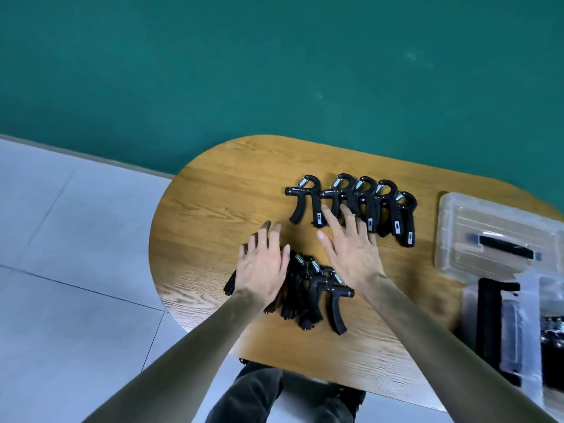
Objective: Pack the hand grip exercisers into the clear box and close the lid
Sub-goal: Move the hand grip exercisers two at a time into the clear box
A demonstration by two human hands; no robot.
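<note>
Overhead, both hands hover with fingers straight and spread, holding nothing: the left hand above the near cluster of black grip exercisers, the right hand between that cluster and the far row of exercisers. On the wooden table, the clear box sits at the right edge, its lid lying just beyond it.

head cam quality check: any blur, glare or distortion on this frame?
Head view: wide-angle bend curves the wall-floor line and the table edge; both hands, left hand and right hand, are smeared at the fingertips; the near exercisers are softer than the far row; the clear box at the right edge is streaked and cropped; a mild sheen lies on the lid; lighting even, shadows soft.
</note>
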